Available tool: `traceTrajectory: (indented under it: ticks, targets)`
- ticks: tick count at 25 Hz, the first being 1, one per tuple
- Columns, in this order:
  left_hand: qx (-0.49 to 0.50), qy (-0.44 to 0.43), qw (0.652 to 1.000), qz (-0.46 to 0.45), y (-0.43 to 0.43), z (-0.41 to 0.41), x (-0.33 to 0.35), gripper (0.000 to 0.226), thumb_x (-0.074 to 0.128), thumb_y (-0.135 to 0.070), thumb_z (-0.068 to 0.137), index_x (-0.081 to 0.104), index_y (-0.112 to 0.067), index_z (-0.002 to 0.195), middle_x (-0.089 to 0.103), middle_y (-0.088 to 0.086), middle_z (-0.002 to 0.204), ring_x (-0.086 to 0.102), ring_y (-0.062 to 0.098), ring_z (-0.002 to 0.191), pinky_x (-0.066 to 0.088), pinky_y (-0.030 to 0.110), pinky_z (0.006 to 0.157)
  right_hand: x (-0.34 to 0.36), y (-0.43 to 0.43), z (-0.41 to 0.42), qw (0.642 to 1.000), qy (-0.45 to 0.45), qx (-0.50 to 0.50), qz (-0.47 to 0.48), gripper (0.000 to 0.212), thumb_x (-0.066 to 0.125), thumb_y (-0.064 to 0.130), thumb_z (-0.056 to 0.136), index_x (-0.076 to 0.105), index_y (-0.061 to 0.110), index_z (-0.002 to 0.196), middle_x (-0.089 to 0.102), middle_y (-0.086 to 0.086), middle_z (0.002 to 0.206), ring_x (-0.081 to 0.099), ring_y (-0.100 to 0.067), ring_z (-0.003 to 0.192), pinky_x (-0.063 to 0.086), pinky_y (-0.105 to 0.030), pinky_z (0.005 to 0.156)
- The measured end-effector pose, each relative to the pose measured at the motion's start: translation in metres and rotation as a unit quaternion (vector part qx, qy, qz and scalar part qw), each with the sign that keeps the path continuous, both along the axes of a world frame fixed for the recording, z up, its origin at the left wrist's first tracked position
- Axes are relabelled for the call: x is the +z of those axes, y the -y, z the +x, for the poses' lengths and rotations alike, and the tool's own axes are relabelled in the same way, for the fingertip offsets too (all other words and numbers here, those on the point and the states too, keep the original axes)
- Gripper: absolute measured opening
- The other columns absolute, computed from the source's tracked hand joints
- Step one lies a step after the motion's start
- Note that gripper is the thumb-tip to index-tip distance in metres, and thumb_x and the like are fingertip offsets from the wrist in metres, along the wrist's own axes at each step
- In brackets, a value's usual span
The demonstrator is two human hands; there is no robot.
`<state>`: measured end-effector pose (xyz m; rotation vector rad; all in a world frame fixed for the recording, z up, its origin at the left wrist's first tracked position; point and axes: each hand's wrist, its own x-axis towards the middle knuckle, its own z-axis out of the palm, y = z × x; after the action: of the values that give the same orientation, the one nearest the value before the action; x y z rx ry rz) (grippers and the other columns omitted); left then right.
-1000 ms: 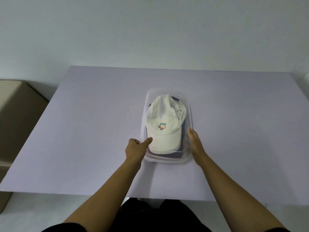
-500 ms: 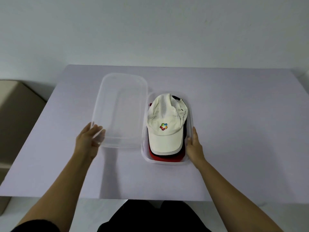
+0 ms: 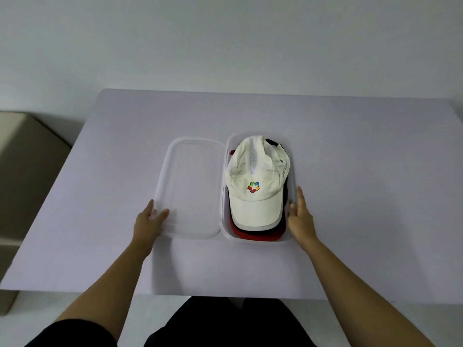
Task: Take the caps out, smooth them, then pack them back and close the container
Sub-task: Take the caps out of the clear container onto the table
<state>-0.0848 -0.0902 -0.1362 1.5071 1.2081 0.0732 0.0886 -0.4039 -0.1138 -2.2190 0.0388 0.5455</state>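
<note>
A clear plastic container (image 3: 293, 169) stands uncovered on the lilac table, holding a stack of caps. On top lies a white cap (image 3: 255, 181) with a colourful logo, brim toward me; under it show a dark cap (image 3: 284, 196) and a red cap (image 3: 253, 236). The clear lid (image 3: 193, 186) lies flat on the table just left of the container. My left hand (image 3: 147, 221) holds the lid's near left corner, thumb on top. My right hand (image 3: 300, 219) rests with straight fingers against the container's right wall.
The lilac table (image 3: 363, 171) stretches wide around the container and ends at a white wall behind. A beige box (image 3: 27, 159) stands on the floor left of the table. The table's front edge runs just before my body.
My left hand lifted the lid off the container, carried it left and laid it flat on the table beside the container. My right hand stayed on the container's right side.
</note>
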Motion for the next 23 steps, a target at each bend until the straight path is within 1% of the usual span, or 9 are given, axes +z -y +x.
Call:
traceTrajectory:
  ticks: [2, 4, 8, 10, 11, 13, 16, 19, 23]
  targets:
    - [-0.05, -0.07, 0.993, 0.085, -0.004, 0.003, -0.003, 0.067, 0.067, -0.033, 0.084, 0.037, -0.021, 0.143, 0.043, 0.012, 0.13, 0.052, 0.033, 0.112, 0.045, 0.048, 0.099, 0.0, -0.002, 0.0, 1.0, 0.009, 0.0, -0.005, 0.052, 0.028, 0.023, 0.101, 0.009, 0.034, 0.148, 0.051, -0.009, 0.138, 0.051, -0.035, 0.119, 0.037, -0.036, 0.098]
    - [-0.068, -0.111, 0.985, 0.117, -0.003, 0.008, -0.005, 0.063, 0.063, -0.031, 0.087, 0.038, -0.018, 0.143, 0.034, 0.017, 0.138, 0.041, 0.037, 0.125, 0.035, 0.048, 0.109, -0.002, -0.003, 0.0, 1.0, 0.021, 0.001, -0.013, 0.052, 0.028, 0.021, 0.101, 0.009, 0.032, 0.148, 0.051, -0.009, 0.138, 0.052, -0.035, 0.118, 0.038, -0.036, 0.098]
    - [-0.101, -0.189, 0.967, 0.14, 0.003, 0.013, -0.002, 0.049, 0.053, -0.027, 0.091, 0.043, -0.019, 0.139, 0.028, 0.016, 0.142, 0.023, 0.037, 0.131, 0.029, 0.051, 0.107, -0.004, -0.002, 0.002, 1.0, 0.014, 0.009, -0.014, 0.053, 0.029, 0.021, 0.101, 0.007, 0.029, 0.148, 0.05, -0.01, 0.138, 0.053, -0.035, 0.117, 0.039, -0.034, 0.094]
    - [-0.121, -0.221, 0.944, 0.213, 0.008, 0.017, 0.001, 0.05, 0.052, -0.028, 0.091, 0.041, -0.017, 0.138, 0.022, 0.014, 0.147, 0.022, 0.037, 0.132, 0.027, 0.053, 0.106, -0.002, -0.002, -0.001, 0.998, 0.048, 0.027, -0.018, 0.056, 0.034, 0.025, 0.1, 0.007, 0.025, 0.149, 0.039, -0.012, 0.147, 0.044, -0.033, 0.128, 0.037, -0.038, 0.1]
    - [-0.124, -0.203, 0.936, 0.258, 0.013, 0.022, 0.004, 0.052, 0.052, -0.028, 0.091, 0.04, -0.014, 0.14, 0.02, 0.015, 0.149, 0.022, 0.038, 0.132, 0.027, 0.052, 0.107, -0.001, -0.003, -0.003, 0.994, 0.096, 0.039, -0.04, 0.056, 0.038, 0.03, 0.098, 0.014, 0.021, 0.148, 0.032, -0.013, 0.15, 0.037, -0.032, 0.134, 0.036, -0.042, 0.105]
    - [-0.117, -0.086, 0.946, 0.289, 0.033, 0.042, 0.014, 0.053, 0.05, -0.023, 0.093, 0.038, -0.007, 0.142, 0.026, 0.017, 0.149, 0.027, 0.035, 0.134, 0.029, 0.046, 0.11, -0.002, -0.005, -0.005, 0.971, 0.187, 0.072, -0.13, 0.052, 0.042, 0.043, 0.094, 0.04, 0.012, 0.136, 0.027, -0.014, 0.152, 0.032, -0.033, 0.137, 0.032, -0.053, 0.108]
    - [-0.175, 0.04, 0.949, 0.26, 0.074, 0.085, 0.032, 0.048, 0.04, -0.017, 0.098, 0.032, -0.003, 0.144, 0.036, 0.017, 0.148, 0.037, 0.03, 0.135, 0.029, 0.038, 0.113, -0.004, -0.01, -0.003, 0.957, 0.172, 0.092, -0.214, 0.058, 0.042, 0.06, 0.088, 0.057, 0.011, 0.115, 0.018, -0.012, 0.155, 0.018, -0.03, 0.142, 0.01, -0.058, 0.113]
    - [-0.217, 0.04, 0.959, 0.18, 0.107, 0.117, 0.041, 0.051, 0.029, -0.021, 0.101, 0.018, -0.006, 0.149, 0.041, 0.019, 0.146, 0.041, 0.034, 0.132, 0.032, 0.039, 0.107, -0.002, -0.012, 0.0, 0.962, 0.14, 0.087, -0.218, 0.062, 0.045, 0.063, 0.084, 0.058, 0.012, 0.116, 0.009, -0.01, 0.157, 0.001, -0.028, 0.145, -0.004, -0.059, 0.111]
    - [-0.196, 0.022, 0.972, 0.128, 0.13, 0.125, 0.039, 0.051, 0.021, -0.024, 0.103, 0.01, -0.012, 0.15, 0.049, 0.017, 0.138, 0.048, 0.035, 0.124, 0.038, 0.039, 0.101, 0.005, -0.014, 0.005, 0.961, 0.072, 0.11, -0.243, 0.066, 0.042, 0.065, 0.084, 0.056, 0.013, 0.122, 0.001, -0.01, 0.158, -0.013, -0.029, 0.144, -0.01, -0.064, 0.108]
